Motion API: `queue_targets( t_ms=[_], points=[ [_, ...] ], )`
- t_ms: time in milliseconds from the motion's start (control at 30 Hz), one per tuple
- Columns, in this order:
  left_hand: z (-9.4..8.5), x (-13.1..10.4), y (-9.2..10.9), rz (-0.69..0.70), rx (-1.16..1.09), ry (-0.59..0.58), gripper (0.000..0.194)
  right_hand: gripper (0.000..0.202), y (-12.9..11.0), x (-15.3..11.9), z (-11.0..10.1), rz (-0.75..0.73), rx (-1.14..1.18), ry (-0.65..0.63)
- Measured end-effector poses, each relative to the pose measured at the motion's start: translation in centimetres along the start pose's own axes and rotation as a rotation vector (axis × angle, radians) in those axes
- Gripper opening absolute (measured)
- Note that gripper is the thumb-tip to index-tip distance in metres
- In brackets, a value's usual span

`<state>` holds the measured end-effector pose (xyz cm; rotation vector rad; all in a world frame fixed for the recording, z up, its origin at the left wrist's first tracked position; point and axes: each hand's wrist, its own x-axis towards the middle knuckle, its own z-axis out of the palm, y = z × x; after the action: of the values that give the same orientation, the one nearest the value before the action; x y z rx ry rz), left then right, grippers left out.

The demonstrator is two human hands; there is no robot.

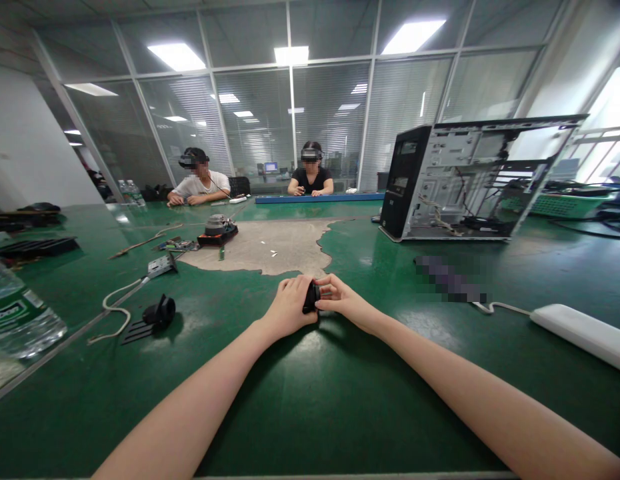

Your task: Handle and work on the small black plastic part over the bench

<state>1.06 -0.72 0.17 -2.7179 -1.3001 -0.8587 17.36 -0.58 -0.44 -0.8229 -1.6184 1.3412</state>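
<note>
A small black part (311, 297) with a rounded knob on its right side is held between my two hands, just above the green table (310, 413). My left hand (289, 305) wraps round its left side, fingers closed. My right hand (344, 299) pinches the knob side with thumb and fingertips. Fingers hide much of the part, and its exact kind does not show. To the left lies a black plastic piece (160, 311) with a round top and flat prongs. Beyond it is a metal bracket (161, 265) with a pale cable.
An open computer case (410, 180) stands at right. Before it lie a blurred dark object (447, 279) and a white power strip (583, 330). A water bottle (23, 313) is at left; a black-and-red device (218, 230) lies farther back. Two people sit across the table.
</note>
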Motion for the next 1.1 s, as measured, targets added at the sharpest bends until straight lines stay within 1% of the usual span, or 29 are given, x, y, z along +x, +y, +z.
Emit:
queue_targets(
  t_ms=[167, 367, 567, 700, 933, 1100],
  points=[
    [-0.1, 0.0, 0.0, -0.006, -0.008, -0.003, 0.052, 0.026, -0.4, -0.2, 0.4, -0.011, 0.003, 0.051],
    [0.0, 0.0, 0.0, 0.000, -0.005, 0.003, 0.053, 0.034, 0.5, 0.3, 0.2, 0.050, 0.022, 0.091],
    [0.0, -0.1, 0.0, 0.010, 0.013, 0.010, 0.052, 0.034, -0.1, 0.0, 0.1, 0.007, -0.016, 0.029],
    [0.0, 0.0, 0.1, 0.004, 0.003, 0.005, 0.050, 0.026, -0.2, -0.1, 0.3, -0.010, -0.002, 0.069],
    [0.0, 0.0, 0.1, -0.004, -0.011, 0.003, 0.053, 0.031, 0.7, 0.4, 0.0, 0.054, 0.033, 0.085],
    [-0.1, 0.0, 0.0, -0.010, -0.017, -0.006, 0.054, 0.034, 0.1, 0.1, -0.1, 0.002, 0.005, 0.016]
  ],
)
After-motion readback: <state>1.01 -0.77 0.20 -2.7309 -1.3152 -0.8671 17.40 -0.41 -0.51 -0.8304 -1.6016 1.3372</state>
